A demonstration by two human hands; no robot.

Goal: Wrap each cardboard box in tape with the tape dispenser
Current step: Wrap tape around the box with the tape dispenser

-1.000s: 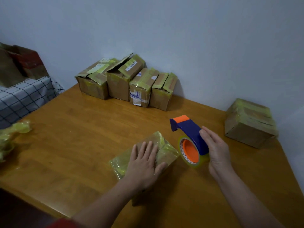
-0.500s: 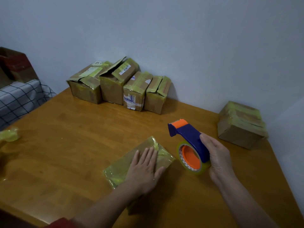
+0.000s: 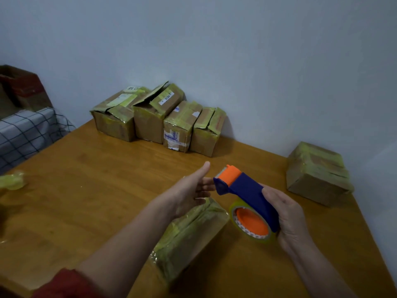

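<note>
**Entry: freeing the tape end, box at lower centre**

- **Far left:** wad of yellowish tape [image 3: 12,181] on the worktop [image 3: 86,190].
- **Upper centre:** row of four boxes [image 3: 159,123] against the wall, some flaps lifted.
- **Lower centre:** cardboard box [image 3: 189,231], top already filmed in tape; the left forearm crosses it.
- **Left hand** [image 3: 189,190]: fingers straight, thumb raised, holding nothing, tips at the nose of the tape dispenser [image 3: 242,190].
- **Right hand** [image 3: 287,218]: fingers curled round the blue handle.
- **Right edge:** wrapped box [image 3: 318,173].

**Handling:** probably picking up the free end. Pinch it squarely, draw level, and keep the dispenser steady.

**Not legible:** the free end itself; the left fingertips behind the nose; the box's near end.
</note>
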